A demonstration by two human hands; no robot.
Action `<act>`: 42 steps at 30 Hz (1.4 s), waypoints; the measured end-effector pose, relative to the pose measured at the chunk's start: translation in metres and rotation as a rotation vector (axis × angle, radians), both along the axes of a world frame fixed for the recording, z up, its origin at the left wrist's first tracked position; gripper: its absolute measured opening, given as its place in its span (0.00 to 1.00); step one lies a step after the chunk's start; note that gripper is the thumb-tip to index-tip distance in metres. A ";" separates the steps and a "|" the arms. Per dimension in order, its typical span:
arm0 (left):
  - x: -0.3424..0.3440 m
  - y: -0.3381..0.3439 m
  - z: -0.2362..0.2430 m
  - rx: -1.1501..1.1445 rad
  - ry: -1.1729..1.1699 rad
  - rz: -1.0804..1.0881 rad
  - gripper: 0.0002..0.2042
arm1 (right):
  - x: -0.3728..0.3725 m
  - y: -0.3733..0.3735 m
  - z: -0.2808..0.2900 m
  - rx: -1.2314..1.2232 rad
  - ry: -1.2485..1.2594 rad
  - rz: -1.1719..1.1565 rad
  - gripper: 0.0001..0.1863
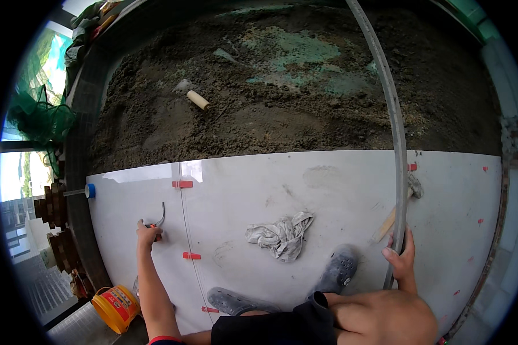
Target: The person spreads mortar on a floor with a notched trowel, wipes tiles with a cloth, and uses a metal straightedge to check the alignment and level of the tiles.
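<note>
My left hand (149,233) is closed on a small orange-and-black tool (153,226), with a thin curved grey strip rising from it over the white floor tiles (126,201). My right hand (404,256) grips a long grey metal bar (396,126), which runs from beside my leg across the tiles and the dark mortar bed (293,126). A mallet (385,224) with a wooden handle lies just left of that hand, its head partly behind the bar. A crumpled grey rag (279,236) lies between my hands. Red levelling wedges (183,183) sit along the joints.
A wooden-handled trowel (197,99) lies in the mortar. A yellow bucket (115,310), stacked brown blocks (54,204) and green netting (37,115) line the left side. A blue roll (90,191) sits at the left tile edge. My grey clogs (336,267) rest on the tiles.
</note>
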State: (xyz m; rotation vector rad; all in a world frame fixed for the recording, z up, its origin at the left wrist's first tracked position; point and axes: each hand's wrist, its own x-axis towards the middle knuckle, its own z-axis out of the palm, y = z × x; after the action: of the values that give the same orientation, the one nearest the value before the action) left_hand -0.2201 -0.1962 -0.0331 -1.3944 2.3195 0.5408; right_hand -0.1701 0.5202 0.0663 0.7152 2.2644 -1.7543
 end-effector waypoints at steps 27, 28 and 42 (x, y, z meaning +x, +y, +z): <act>-0.208 0.410 0.047 0.061 1.295 -1.395 0.18 | 0.024 0.035 0.008 0.115 0.085 -0.125 0.53; -0.181 0.402 0.044 0.115 1.232 -1.500 0.17 | 0.028 0.037 0.005 0.112 0.075 -0.148 0.52; -0.250 0.292 0.012 -0.364 0.963 -1.102 0.10 | 0.012 0.035 0.004 -0.010 0.071 -0.128 0.42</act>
State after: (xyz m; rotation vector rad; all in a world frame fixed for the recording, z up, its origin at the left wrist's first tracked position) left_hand -0.4706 0.0961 -0.0215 0.3785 3.5109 0.4573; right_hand -0.1582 0.5548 0.0705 0.8253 2.3004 -1.8758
